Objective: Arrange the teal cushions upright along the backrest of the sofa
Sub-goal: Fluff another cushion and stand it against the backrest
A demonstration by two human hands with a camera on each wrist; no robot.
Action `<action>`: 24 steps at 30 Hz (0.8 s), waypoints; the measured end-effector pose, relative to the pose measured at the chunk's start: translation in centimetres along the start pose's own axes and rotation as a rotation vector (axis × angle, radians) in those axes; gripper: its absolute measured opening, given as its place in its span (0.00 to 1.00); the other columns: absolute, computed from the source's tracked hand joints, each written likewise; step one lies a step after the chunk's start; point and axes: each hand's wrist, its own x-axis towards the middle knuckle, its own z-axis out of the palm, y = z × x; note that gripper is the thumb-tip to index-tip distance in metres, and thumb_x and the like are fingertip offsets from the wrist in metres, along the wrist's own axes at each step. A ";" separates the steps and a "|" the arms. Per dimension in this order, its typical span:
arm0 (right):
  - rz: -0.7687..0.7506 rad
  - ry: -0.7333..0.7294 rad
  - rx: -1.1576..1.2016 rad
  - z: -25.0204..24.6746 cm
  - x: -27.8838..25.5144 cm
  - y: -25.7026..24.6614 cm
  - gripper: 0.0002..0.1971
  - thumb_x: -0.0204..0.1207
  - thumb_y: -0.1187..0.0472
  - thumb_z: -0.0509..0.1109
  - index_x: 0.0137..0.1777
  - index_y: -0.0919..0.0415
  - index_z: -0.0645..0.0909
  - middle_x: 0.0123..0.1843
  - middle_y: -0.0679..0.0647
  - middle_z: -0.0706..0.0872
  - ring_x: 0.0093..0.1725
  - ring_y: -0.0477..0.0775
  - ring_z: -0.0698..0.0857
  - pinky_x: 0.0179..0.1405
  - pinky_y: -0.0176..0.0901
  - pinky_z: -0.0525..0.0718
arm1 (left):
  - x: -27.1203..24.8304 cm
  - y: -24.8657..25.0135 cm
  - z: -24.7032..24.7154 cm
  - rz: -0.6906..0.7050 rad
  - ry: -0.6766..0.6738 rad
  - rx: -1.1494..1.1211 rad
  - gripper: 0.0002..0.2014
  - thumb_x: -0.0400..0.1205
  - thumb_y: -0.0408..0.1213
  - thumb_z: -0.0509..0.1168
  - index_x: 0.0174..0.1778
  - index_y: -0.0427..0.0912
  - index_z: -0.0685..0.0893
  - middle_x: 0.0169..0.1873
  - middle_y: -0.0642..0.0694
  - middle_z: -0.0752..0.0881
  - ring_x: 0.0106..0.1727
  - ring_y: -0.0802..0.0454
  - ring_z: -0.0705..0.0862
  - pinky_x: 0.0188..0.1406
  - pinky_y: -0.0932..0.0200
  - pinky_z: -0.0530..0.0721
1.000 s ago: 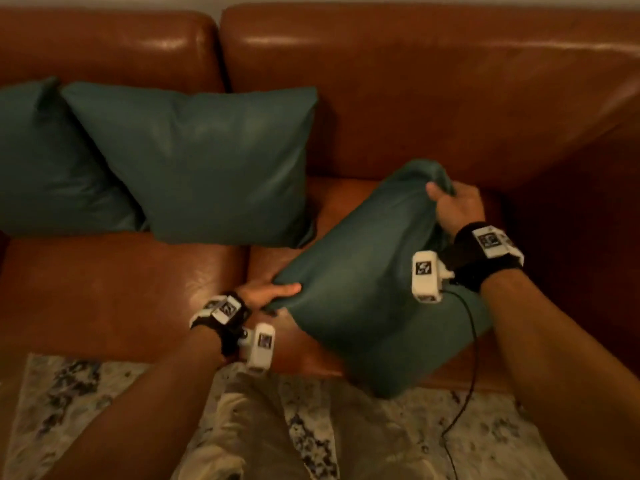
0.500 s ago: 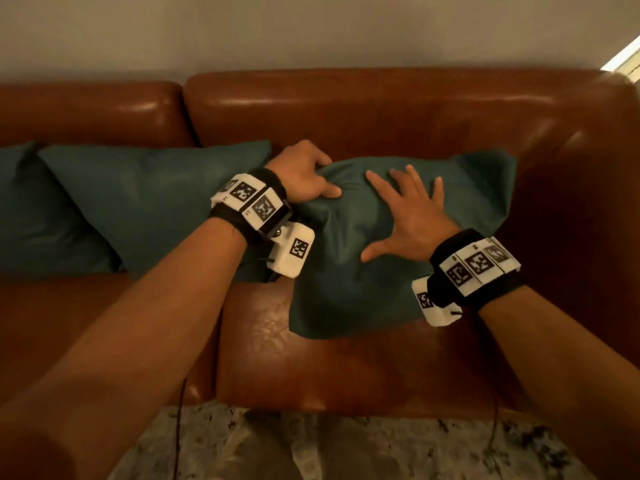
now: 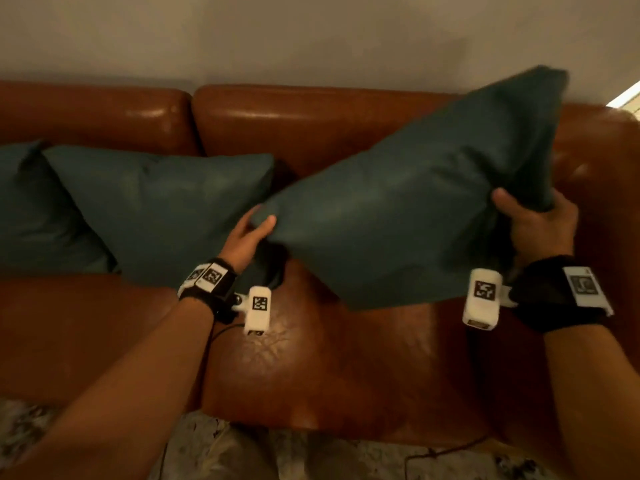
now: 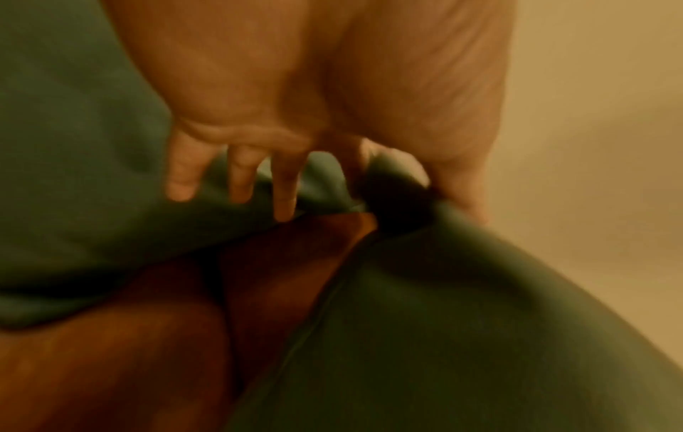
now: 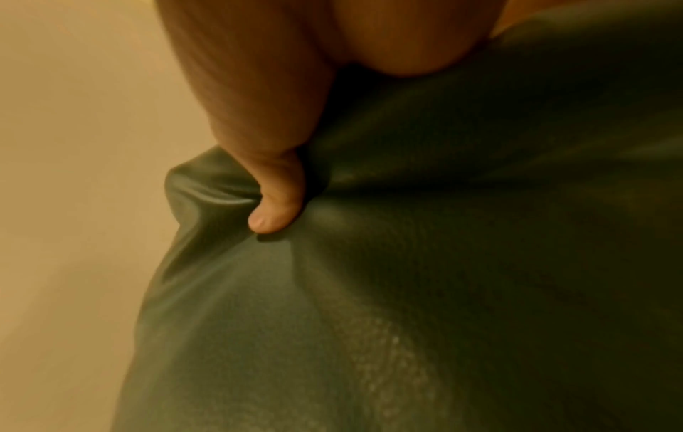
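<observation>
A teal cushion point(image 3: 415, 216) hangs tilted in the air above the right seat of the brown leather sofa point(image 3: 346, 358), its far corner raised toward the wall. My left hand point(image 3: 251, 233) pinches its lower left corner, thumb on top. My right hand point(image 3: 533, 223) grips its right edge, and in the right wrist view the thumb presses into the held cushion point(image 5: 443, 263). Two more teal cushions lean on the backrest: one in the middle point(image 3: 166, 209), one at the far left point(image 3: 31, 209). The left wrist view shows the fingers point(image 4: 236, 178) curled on the held cushion's corner point(image 4: 462, 336).
The sofa backrest point(image 3: 311, 126) runs under a plain wall point(image 3: 311, 36). The right armrest point(image 3: 602, 174) stands close to the held cushion. A patterned rug point(image 3: 311, 459) and a trailing cable point(image 3: 446, 452) lie below the seat front.
The cushion, pressed against the backrest half a second ago, is now lifted off the seat and tilted. Both hands have shifted from its face to its corner and edge.
</observation>
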 end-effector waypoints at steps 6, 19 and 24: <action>0.266 0.011 0.100 1.5 0.3 8.6 0.28 0.59 0.46 0.82 0.58 0.56 0.85 0.47 0.43 0.92 0.49 0.45 0.90 0.50 0.43 0.89 | 2.1 1.5 4.2 0.089 -0.116 -0.107 0.45 0.65 0.43 0.79 0.78 0.59 0.66 0.70 0.52 0.80 0.68 0.50 0.80 0.68 0.37 0.77; 0.370 -0.297 0.012 4.4 -0.9 15.0 0.42 0.61 0.60 0.84 0.74 0.51 0.67 0.70 0.52 0.81 0.70 0.56 0.80 0.71 0.59 0.77 | 6.6 -4.0 4.7 0.097 -0.048 0.229 0.61 0.53 0.43 0.86 0.81 0.52 0.59 0.77 0.50 0.72 0.74 0.50 0.74 0.73 0.47 0.74; 0.270 -0.205 -0.134 6.7 1.1 14.3 0.53 0.54 0.67 0.87 0.77 0.58 0.61 0.71 0.53 0.77 0.68 0.52 0.78 0.73 0.49 0.74 | 6.2 -6.3 5.7 0.175 0.110 0.196 0.65 0.44 0.53 0.87 0.78 0.52 0.61 0.76 0.50 0.73 0.75 0.52 0.74 0.77 0.48 0.72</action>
